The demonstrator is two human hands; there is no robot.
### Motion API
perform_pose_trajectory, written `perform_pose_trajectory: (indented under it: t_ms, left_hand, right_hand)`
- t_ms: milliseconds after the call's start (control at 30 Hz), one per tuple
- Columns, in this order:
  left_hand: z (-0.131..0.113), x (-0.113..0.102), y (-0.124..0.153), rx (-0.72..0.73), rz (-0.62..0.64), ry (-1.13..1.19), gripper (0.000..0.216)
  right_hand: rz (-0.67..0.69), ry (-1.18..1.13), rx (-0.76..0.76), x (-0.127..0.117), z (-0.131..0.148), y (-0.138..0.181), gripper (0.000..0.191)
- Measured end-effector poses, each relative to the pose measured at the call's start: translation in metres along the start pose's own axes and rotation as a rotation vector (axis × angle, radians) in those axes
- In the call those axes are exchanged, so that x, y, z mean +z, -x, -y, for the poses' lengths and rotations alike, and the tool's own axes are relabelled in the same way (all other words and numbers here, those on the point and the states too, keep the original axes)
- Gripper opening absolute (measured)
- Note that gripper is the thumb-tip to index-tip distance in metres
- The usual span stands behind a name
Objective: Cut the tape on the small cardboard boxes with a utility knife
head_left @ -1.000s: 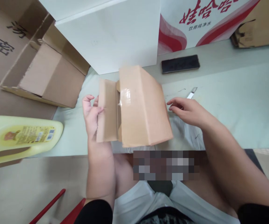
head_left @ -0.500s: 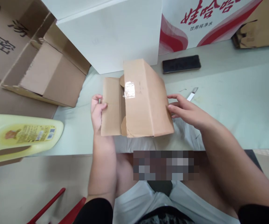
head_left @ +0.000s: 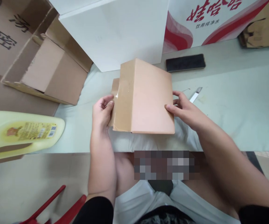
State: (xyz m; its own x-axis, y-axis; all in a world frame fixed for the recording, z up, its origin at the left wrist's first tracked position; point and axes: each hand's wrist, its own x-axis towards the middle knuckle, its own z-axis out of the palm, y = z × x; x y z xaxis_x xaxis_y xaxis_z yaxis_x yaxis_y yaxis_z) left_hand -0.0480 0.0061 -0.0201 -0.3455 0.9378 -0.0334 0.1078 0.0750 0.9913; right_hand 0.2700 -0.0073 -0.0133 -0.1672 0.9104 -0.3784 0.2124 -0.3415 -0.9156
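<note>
The tan cardboard box [head_left: 152, 99] had turned, bringing its broad plain face toward the camera over the pale-green cloth-covered table [head_left: 232, 102]. The left hand [head_left: 103, 112] pinched its tan end flap [head_left: 115, 86] between fingers; the right hand's [head_left: 182, 107] fingers gripped the opposite edge. The flap stood out, apparently unclosed.

You held the plain brown cardboard box [head_left: 152, 101] at both ends in front of you, its broad, paler face turned up and its narrower, darker side angled away along a sharp fold on your left. Beyond that side its flap [head_left: 115, 83] stuck out, partly hidden, and shiny clear tape [head_left: 117, 95] showed at the edge
</note>
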Motion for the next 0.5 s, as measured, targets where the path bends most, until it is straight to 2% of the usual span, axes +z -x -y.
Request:
perform_pose_trajectory:
  t_ms: [67, 167, 267, 367, 500]
  left_hand:
    - [0.004, 0.0, -0.002, 0.003, 0.023, -0.114, 0.03]
    - [0.002, -0.007, -0.003, 0.02, 0.061, -0.289, 0.031]
    - [-0.007, -0.015, -0.002, 0.084, -0.037, -0.335, 0.029]
    - [-0.018, -0.017, 0.001, 0.086, -0.174, -0.194, 0.022]
    - [-0.029, -0.013, 0.005, -0.213, -0.163, 0.136, 0.013]
  right_hand:
    - [-0.012, -0.003, -0.007, 0.004, 0.0, 0.001, 0.106]
    - [0.023, 0.027, -0.016, 0.01, -0.002, 0.002, 0.113]
    - [0.049, 0.071, -0.02, 0.016, -0.004, 0.003, 0.123]
    - [0.058, 0.081, -0.02, 0.019, -0.003, 0.004, 0.124]
    - [0.061, 0.076, 0.01, 0.021, 0.0, 0.005, 0.121]
